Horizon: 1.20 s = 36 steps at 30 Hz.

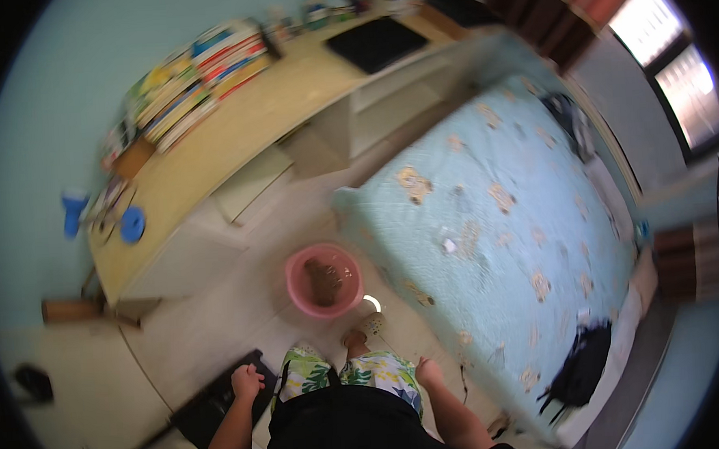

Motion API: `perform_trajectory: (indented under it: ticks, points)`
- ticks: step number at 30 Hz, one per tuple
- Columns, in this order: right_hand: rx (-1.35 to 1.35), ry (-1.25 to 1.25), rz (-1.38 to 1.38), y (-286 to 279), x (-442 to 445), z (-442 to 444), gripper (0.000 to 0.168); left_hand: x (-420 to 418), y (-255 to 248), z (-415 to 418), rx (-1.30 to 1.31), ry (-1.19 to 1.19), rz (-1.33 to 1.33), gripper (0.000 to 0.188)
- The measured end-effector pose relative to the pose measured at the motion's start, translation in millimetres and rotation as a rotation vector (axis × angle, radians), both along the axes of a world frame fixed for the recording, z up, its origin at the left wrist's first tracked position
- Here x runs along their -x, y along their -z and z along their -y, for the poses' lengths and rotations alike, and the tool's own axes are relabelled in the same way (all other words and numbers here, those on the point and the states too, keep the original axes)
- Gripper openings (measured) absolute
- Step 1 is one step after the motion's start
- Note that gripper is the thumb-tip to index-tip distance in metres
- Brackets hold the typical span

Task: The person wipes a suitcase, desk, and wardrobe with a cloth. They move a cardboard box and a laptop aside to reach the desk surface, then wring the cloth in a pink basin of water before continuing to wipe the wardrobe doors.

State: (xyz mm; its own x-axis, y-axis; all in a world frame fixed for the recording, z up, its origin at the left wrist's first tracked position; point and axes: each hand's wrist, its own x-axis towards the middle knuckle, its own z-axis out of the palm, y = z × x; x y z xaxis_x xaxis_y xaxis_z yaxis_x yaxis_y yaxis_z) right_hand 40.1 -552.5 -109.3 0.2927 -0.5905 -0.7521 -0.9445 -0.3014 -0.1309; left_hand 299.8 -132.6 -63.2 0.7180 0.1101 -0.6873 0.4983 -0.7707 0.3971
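Observation:
Both my hands hang at my sides, touching nothing that I can see. My left hand is loosely curled over a black flat object on the floor, at the left of my patterned shorts. Beside the shorts on the right is my right hand, its fingers curled in and blurred. In front of my feet, on the pale floor, stands a pink plastic basin holding liquid and a brown soaked thing that may be cloth. One foot in a pale clog is near the basin's lower right rim.
A bed with a light blue bear-print cover fills the right; a black bag lies on it. A long wooden desk runs along the wall, bearing stacked books and a black mat. A wooden stool stands by the desk's left end.

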Motion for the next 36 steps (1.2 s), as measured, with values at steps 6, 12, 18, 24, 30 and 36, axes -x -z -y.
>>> perform_trajectory:
  ticks: [6,12,18,24,30,36]
  points:
    - [-0.047,-0.191,0.163,48.1,-28.1,-59.9,0.031,87.5,68.1,-49.1,-0.123,-0.012,-0.057,0.031]
    - [-0.114,-0.355,0.101,51.5,-57.3,-107.7,0.029,150.3,133.5,-24.4,0.045,-0.005,-0.119,0.033]
    - [-0.422,-0.427,0.186,189.9,-72.3,-172.6,0.024,176.0,265.0,-15.0,0.631,-0.504,-0.165,0.028]
    - [-0.583,-0.247,0.122,420.0,-38.1,-213.5,0.021,210.9,478.6,-67.0,0.446,-0.625,-0.132,0.025]
    - [-0.708,-0.258,0.078,501.5,-46.2,-253.5,0.030,168.0,541.3,-58.2,0.356,-0.568,-0.423,0.035]
    - [-0.796,-0.535,0.373,522.5,-39.6,-297.9,0.034,146.2,585.5,-32.7,0.635,-0.458,-0.223,0.046]
